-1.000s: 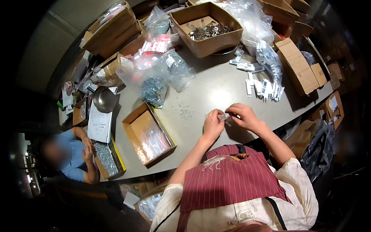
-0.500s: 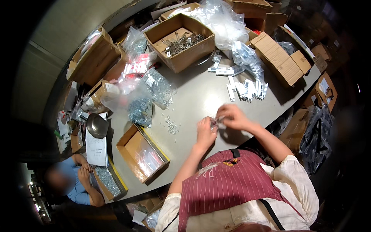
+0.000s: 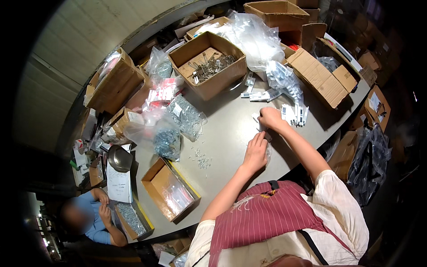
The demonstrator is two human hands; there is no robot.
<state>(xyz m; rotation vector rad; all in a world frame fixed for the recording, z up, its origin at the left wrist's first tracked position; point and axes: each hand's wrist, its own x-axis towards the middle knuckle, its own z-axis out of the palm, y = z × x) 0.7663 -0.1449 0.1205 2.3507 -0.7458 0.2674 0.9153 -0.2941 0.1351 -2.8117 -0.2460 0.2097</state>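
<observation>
My left hand is curled low over the table, fingers closed on what looks like a small clear plastic bag, whose edge shows beside the palm. Just beyond it, my right hand is closed, fingertips down by a small white piece. Whatever those fingers pinch is hidden. Right of that hand lies a pile of flat white and dark hardware pieces. More such pieces lie farther back, beside a clear bag of them. A scatter of small metal pins or screws lies left of my hands.
An open cardboard box of metal parts stands at the back. Bags of small hardware and a shallow box with plastic packets are at left. A co-worker's hands are over a tray of small parts. Another carton stands back right.
My hands were together over a small clear thing. Now the right hand has moved forward to the white pieces; the left has shifted slightly right. The whole view has tilted a little.
</observation>
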